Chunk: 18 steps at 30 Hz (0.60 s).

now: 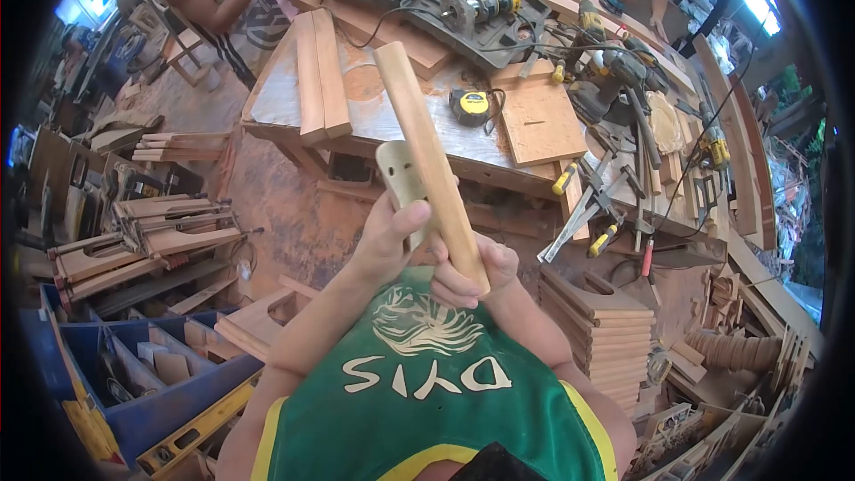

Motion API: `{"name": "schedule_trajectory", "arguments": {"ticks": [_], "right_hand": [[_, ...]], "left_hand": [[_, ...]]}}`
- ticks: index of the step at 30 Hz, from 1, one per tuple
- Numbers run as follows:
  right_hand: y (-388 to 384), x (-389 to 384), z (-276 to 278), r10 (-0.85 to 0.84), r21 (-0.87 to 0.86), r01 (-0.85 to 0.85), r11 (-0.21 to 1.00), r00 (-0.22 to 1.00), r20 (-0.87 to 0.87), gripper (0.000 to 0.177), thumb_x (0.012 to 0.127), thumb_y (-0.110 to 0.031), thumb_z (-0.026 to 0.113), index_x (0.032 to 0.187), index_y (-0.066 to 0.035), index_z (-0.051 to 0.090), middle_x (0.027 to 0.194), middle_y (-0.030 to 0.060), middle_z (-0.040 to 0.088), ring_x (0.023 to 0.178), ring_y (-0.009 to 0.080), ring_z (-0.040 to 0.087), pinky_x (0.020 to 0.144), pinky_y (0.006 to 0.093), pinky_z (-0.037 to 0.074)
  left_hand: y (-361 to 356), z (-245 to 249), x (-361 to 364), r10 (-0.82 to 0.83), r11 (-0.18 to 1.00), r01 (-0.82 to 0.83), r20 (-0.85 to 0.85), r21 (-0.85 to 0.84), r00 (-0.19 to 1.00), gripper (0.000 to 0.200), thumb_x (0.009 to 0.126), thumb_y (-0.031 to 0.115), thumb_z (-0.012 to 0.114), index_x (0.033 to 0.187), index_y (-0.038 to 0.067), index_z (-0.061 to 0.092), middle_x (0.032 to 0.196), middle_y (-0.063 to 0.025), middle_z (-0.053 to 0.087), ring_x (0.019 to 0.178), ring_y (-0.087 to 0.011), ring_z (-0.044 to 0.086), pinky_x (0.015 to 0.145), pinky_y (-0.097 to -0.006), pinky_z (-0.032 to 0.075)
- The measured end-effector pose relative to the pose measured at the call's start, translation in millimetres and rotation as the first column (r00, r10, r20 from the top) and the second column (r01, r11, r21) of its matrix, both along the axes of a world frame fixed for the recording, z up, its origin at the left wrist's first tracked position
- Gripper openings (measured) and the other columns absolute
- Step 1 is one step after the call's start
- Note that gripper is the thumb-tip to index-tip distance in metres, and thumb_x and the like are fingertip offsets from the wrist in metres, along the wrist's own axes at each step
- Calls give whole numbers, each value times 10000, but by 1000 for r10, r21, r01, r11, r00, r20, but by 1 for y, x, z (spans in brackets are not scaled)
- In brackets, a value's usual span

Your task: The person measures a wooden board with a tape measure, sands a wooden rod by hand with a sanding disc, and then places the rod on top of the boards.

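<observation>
My right hand [472, 273] is closed around the lower end of a long, smooth wooden strip [427, 156] with rounded edges, tilted up and to the left. My left hand [392, 230] grips a pale olive piece with round holes [403, 180], which lies against the left side of the strip. Part of that piece is hidden behind the strip and my thumb. Both hands are in front of my chest, short of the workbench edge.
Across the workbench [267, 98] lie a yellow tape measure [472, 107], a wooden board [541, 120], paired planks [319, 71], power tools [485, 4] and clamps [606, 200]. Stacked wooden parts [597, 330] stand right; a blue bin [134, 410] sits left. Two people work beyond.
</observation>
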State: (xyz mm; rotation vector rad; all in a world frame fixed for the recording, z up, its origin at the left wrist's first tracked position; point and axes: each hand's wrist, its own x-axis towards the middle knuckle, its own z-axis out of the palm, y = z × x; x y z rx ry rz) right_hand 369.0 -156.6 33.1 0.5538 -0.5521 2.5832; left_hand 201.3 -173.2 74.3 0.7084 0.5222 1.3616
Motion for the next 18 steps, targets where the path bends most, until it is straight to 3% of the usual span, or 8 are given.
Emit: {"name": "schedule_trajectory", "arguments": {"ticks": [2,5,7,9,11,14,17,18], "right_hand": [[-1,-3,-8,22,15,-23,1000,997,70,637,993,-542,598,1312,-20,421,706,23,524,594,174,555,544,303,420],[-7,-12,-15,-31,17,28,999,968,251,656,1016,-616,507,1283,-18,476,709,66,575,593,209,578,565,315,462],[-14,-10,-10,-214,223,111,968,828,518,664,1034,-640,437,1191,-7,564,728,92,619,605,226,600,583,325,483],[-18,-6,-10,-466,510,110,853,600,650,699,1050,-648,381,1088,3,633,748,106,654,619,228,617,598,331,497],[-16,1,-15,-747,795,-12,606,334,574,744,1064,-642,338,974,10,684,770,108,682,633,214,629,610,331,501],[-13,1,-15,-786,794,25,607,171,595,675,1089,-526,364,842,20,673,735,148,669,696,264,661,643,434,488],[-12,-2,-35,-960,961,-3,276,-49,275,529,1057,-460,512,975,26,705,744,118,680,709,236,672,666,418,496],[-12,-6,-37,-944,960,19,279,-176,278,477,1040,-427,555,1058,31,687,812,120,691,761,230,680,705,413,509]], "left_hand": [[-3,2,2,-31,995,23,-81,-96,996,548,931,260,710,1324,-58,499,1176,-154,645,1074,-216,657,935,-349,556],[-4,-1,-2,-56,978,17,-182,-210,982,513,916,195,671,1327,-52,490,1161,-185,649,1053,-258,675,939,-389,574],[-4,-5,-8,-52,966,1,-190,-260,980,505,905,159,659,1332,-47,483,1153,-188,646,1050,-275,682,938,-408,582],[-4,-12,-15,-43,954,-3,-146,-299,988,483,899,122,658,1318,-46,488,1126,-172,641,1042,-273,683,921,-408,585],[-2,-28,-17,-12,945,-28,-118,-326,993,461,882,87,654,1295,-58,507,1121,-159,633,1014,-256,674,873,-388,580],[1,-35,-13,68,924,-119,-149,-363,986,428,874,88,660,1248,-87,546,1113,-157,639,959,-222,666,825,-351,568],[11,-45,-25,56,905,-107,-132,-413,990,424,880,69,638,1258,-96,541,1126,-157,634,983,-230,663,845,-378,576],[18,-48,-32,45,896,-80,-90,-438,995,423,881,67,632,1260,-98,540,1124,-158,635,990,-235,665,856,-391,579]]}}
